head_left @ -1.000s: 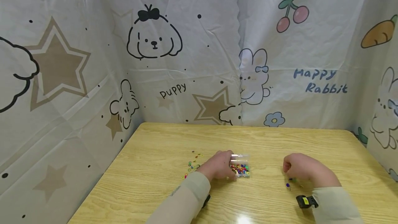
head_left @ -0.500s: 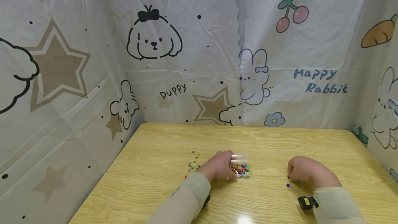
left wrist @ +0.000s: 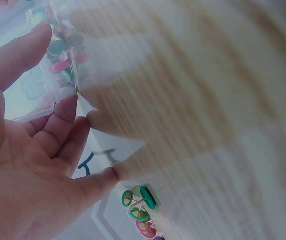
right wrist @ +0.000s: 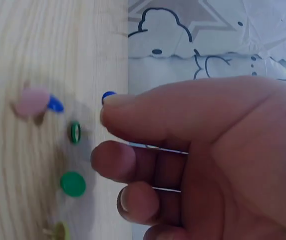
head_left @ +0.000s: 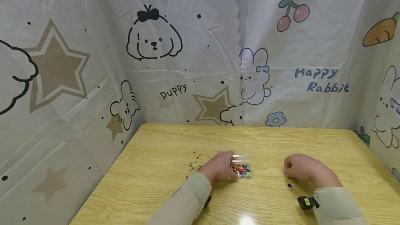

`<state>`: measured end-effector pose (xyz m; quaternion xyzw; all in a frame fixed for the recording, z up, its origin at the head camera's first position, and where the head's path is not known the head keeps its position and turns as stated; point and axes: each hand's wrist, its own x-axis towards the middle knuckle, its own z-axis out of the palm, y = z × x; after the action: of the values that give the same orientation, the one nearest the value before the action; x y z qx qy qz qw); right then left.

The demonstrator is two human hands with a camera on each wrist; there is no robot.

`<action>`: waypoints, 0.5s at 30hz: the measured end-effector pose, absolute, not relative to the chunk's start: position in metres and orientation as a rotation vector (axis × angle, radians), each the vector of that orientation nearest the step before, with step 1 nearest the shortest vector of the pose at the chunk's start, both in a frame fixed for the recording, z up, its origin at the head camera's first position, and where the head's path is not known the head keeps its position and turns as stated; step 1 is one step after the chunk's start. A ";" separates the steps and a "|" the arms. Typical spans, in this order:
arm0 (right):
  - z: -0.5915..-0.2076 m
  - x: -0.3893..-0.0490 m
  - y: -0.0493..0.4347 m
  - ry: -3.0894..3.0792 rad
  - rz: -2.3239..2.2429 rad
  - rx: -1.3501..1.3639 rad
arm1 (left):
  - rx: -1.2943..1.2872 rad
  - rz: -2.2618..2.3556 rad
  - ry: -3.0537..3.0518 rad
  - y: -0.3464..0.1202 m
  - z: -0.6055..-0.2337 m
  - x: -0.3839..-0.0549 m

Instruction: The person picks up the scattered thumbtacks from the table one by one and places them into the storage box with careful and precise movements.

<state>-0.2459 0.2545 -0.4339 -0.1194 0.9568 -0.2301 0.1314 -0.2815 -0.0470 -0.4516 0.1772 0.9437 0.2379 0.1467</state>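
**Head view: Your left hand (head_left: 220, 166) steadies a clear box (head_left: 241, 157) as your right hand (head_left: 300, 167) pinches a blue tack (right wrist: 108, 95)**

Your left thumb and fingers curve around one end of the box, spread just wide enough to span it, on the wooden table (head_left: 268, 141). Colored tacks (head_left: 242, 170) lie heaped inside. Well apart to the right, your other hand is curled nearly closed; the blue tack peeks out at the thumb tip, apparently caught against a forefinger the thumb hides. Its pin is out of sight, so you cannot tell which way it points.

Expect the tack to be very light and stiff, with a smooth, rounded head that could slip or spin under a hard squeeze. It is best taken by the head's rim, thumb and forefinger on opposite edges, skin clear of the point. The box looks thin, rigid and perhaps brittle; a gentle hold on its side walls should do, since squeezing could flex it or slide it.

Near your right hand lie a green tack (right wrist: 73, 184) and others, partly blurred. More loose tacks (left wrist: 139, 215) are scattered beside your left, some with pins showing.
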 end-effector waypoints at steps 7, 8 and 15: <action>-0.432 -0.244 0.237 2.746 -0.748 -0.404 | 0.488 0.693 2.707 -0.046 -0.454 -0.281; -0.432 -0.244 0.234 2.741 -0.757 -0.413 | 0.486 0.694 2.707 -0.046 -0.454 -0.281; -0.435 -0.248 0.213 2.788 -0.738 -0.569 | 0.488 0.691 2.714 -0.046 -0.453 -0.282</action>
<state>-0.2482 0.2129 -0.4347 -0.1924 0.9436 -0.2497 0.1008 -0.2818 -0.0457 -0.4532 0.1697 0.9441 0.2403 0.1490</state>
